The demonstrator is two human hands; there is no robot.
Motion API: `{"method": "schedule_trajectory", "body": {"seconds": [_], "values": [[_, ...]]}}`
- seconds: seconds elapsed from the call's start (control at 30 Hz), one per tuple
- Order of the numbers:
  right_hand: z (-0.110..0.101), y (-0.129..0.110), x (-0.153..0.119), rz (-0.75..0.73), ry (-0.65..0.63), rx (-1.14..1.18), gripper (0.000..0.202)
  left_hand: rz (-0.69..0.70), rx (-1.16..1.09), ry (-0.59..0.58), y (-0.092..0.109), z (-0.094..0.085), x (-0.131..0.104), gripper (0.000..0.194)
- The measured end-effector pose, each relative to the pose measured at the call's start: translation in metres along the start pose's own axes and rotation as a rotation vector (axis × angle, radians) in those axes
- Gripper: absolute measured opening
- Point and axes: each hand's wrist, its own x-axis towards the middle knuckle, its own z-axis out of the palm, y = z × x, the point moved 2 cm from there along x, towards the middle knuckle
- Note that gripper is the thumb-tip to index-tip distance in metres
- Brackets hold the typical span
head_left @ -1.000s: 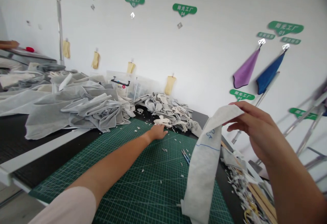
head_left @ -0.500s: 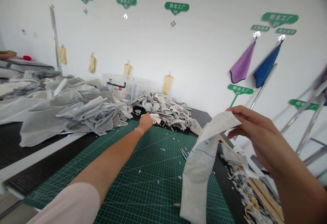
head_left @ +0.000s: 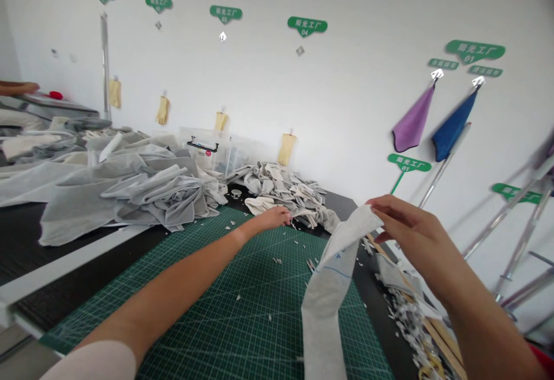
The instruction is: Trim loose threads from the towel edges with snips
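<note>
A long light grey fabric strip with blue pen marks hangs from my right hand, its top end pinched between thumb and fingers. The strip's lower part hangs over the green cutting mat. My left hand is stretched out to the mat's far edge, beside the pile of cut fabric strips. Its fingers are bunched, and whatever lies between them is too small to make out. Scissors lie on the mat, partly behind the hanging strip.
A large heap of grey fabric covers the table's left side, with a clear plastic box behind. Shredded scraps and wooden strips lie at right. Another person's hand shows at far left.
My left hand has moved right along the edge of the strip pile, away from a cream piece there. My right hand, with the strip, has shifted slightly left and down in view.
</note>
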Motion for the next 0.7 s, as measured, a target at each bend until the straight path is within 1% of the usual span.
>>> {"method": "schedule_trajectory", "body": {"seconds": [0.07,0.1,0.17,0.23,0.3,0.37,0.4,0.47,0.5,0.57,0.63,0.67,0.7], "values": [[0.007,0.006,0.001,-0.032,-0.015,-0.084,0.024,0.196,-0.375,-0.158,0.036,0.0,-0.024,0.044],[0.011,0.007,0.001,-0.064,-0.008,-0.128,0.022,0.264,-0.492,-0.202,0.056,-0.002,-0.037,0.048],[0.02,0.003,-0.002,-0.136,0.02,-0.219,0.018,0.312,-0.573,-0.25,0.092,-0.006,-0.064,0.052],[0.029,-0.003,-0.007,-0.183,0.026,-0.326,0.018,0.364,-0.546,-0.217,0.123,-0.011,-0.088,0.055],[0.034,-0.008,-0.011,-0.175,0.018,-0.428,0.019,0.382,-0.461,-0.089,0.144,-0.017,-0.109,0.057],[0.035,-0.01,-0.012,-0.142,-0.001,-0.482,0.019,0.394,-0.381,0.044,0.156,-0.02,-0.125,0.058],[0.035,-0.009,-0.012,-0.129,-0.012,-0.486,0.018,0.405,-0.346,0.092,0.16,-0.021,-0.131,0.059],[0.034,-0.006,-0.01,-0.107,-0.038,-0.465,0.02,0.431,-0.286,0.144,0.163,-0.019,-0.137,0.059],[0.034,-0.003,-0.008,-0.1,-0.053,-0.444,0.02,0.435,-0.257,0.162,0.163,-0.017,-0.137,0.056],[0.034,0.0,-0.005,-0.089,-0.081,-0.399,0.021,0.423,-0.193,0.225,0.161,-0.014,-0.134,0.041],[0.034,0.002,-0.004,-0.095,-0.115,-0.345,0.02,0.412,-0.119,0.314,0.157,-0.012,-0.128,0.022],[0.033,0.002,-0.004,-0.105,-0.126,-0.316,0.02,0.419,-0.088,0.34,0.155,-0.012,-0.125,0.016],[0.032,0.001,-0.004,-0.117,-0.126,-0.293,0.021,0.433,-0.066,0.347,0.154,-0.012,-0.122,0.014]]}}
